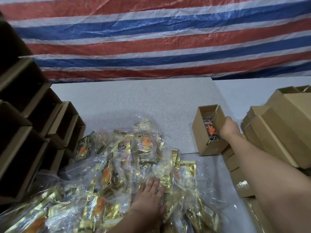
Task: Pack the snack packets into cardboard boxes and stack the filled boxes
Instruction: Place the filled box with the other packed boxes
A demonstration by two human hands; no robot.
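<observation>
A heap of gold snack packets (127, 165) in clear plastic bags covers the near middle of the white table (134, 98). My left hand (148, 197) lies flat on the heap with its fingers spread over a gold packet. An open cardboard box (202, 132) stands upright to the right, with dark orange-printed packets (210, 130) inside it. My right hand (229, 129) reaches into the box's near right corner, its fingers closed on those packets against the box wall.
Open empty boxes (33, 115) are stacked on their sides along the left. Flat and closed cardboard boxes (277, 132) are piled at the right behind my forearm. A red, white and blue striped tarp (159, 39) hangs behind the table.
</observation>
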